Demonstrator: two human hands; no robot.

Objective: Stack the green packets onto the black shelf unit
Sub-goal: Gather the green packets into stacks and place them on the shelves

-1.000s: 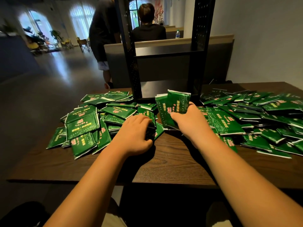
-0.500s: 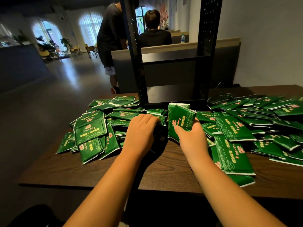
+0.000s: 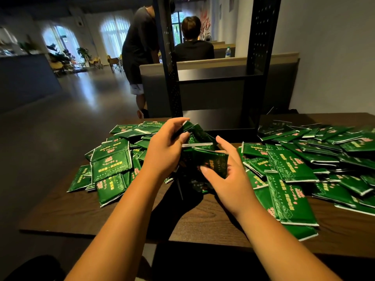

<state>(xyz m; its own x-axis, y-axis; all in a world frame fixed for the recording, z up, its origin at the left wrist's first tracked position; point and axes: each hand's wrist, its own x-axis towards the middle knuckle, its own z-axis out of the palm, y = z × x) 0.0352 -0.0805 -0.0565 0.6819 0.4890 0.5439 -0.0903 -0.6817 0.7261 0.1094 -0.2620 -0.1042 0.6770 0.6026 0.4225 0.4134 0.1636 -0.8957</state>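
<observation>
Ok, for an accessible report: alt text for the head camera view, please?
A person's left hand and right hand grip a bunch of green packets above a dark wooden table, with loose packets heaped on either side. A black shelf unit stands on the table just behind; two people are in the background.

— What sort of room is it?
— Long and dim, with a glossy dark floor (image 3: 85,102) catching glare from tall arched windows (image 3: 114,37) hung with white curtains.
— Furniture?
— A dark blue counter (image 3: 26,82) on the left, potted green plants (image 3: 84,52) and folding chairs (image 3: 114,63) near the windows, a grey padded booth back (image 3: 156,94) with a pale wooden top rail (image 3: 223,62) straight ahead.
— The right side?
— A plain pale grey wall (image 3: 334,57), and nearest, a dark wood-grain surface (image 3: 203,218).
— Anyone there?
— Two people in dark tops, one standing (image 3: 138,47), one seated (image 3: 192,49) behind the booth
</observation>
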